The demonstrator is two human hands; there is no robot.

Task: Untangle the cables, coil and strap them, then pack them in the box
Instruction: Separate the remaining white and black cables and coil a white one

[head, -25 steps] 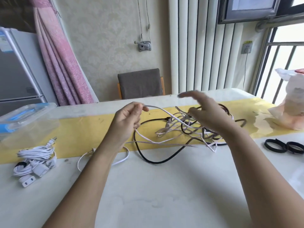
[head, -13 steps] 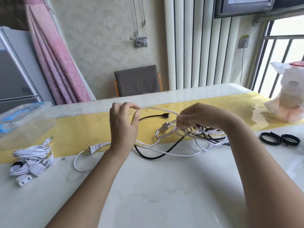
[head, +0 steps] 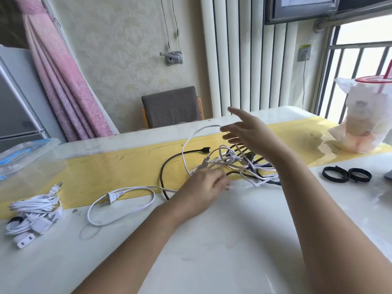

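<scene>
Glossy white tabletop (head: 212,240), matt yellow runner (head: 118,168), clear plastic box (head: 27,158), smooth white and black cables (head: 233,162).

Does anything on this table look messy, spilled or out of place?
Yes. White and black cables lie in a knotted heap on the yellow strip. Beside the bagged drink at the far right, a shiny patch looks like spilled liquid or condensation, though I cannot be sure.
</scene>
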